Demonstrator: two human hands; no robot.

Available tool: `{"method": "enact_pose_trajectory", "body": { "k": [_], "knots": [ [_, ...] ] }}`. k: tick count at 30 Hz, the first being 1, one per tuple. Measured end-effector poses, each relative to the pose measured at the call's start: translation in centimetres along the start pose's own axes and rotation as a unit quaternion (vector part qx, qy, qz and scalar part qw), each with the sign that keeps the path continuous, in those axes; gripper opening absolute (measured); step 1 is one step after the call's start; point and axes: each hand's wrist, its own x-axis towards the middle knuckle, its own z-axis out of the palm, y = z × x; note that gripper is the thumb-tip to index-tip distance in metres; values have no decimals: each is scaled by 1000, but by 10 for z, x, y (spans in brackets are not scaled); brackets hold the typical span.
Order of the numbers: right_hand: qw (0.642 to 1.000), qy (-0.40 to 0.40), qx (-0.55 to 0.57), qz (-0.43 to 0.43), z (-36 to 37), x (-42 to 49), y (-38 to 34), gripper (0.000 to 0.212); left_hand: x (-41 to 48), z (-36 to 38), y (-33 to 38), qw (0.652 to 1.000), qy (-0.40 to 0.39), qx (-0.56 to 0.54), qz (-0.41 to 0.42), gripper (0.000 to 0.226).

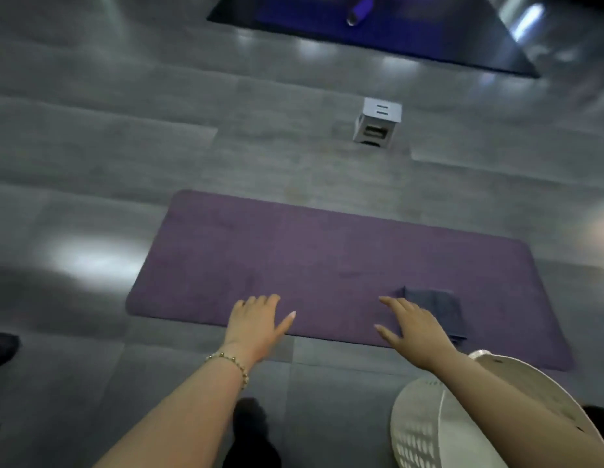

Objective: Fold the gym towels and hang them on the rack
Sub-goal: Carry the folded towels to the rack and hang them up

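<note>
White perforated basket (425, 430), cut off at the lower right; both arms reach over a purple mat (327, 251).
Right grip (412, 327) spreads open over the folded dark towel (442, 305) on the mat's near edge, hiding part of it; contact is unclear. Left grip (256, 322) lies open too, fingers straight, holding nothing.

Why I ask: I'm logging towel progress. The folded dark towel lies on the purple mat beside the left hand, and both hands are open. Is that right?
Not quite. The head view shows the folded dark towel lying on the purple mat beside the right hand, not the left hand. The rest holds: both hands are open.
</note>
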Motion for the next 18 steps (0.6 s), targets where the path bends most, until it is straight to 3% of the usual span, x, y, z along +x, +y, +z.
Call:
{"method": "enact_pose_trajectory", "body": {
  "k": [3, 9, 18],
  "knots": [
    [998, 12, 21, 59, -8, 18, 53, 59, 69, -6, 33, 999, -13, 19, 49, 60],
    [982, 49, 65, 172, 9, 77, 133, 59, 202, 6, 97, 982, -1, 76, 170, 57],
    [935, 141, 141, 293, 160, 166, 220, 60, 340, 153, 156, 971, 16, 92, 219, 60]
  ]
}}
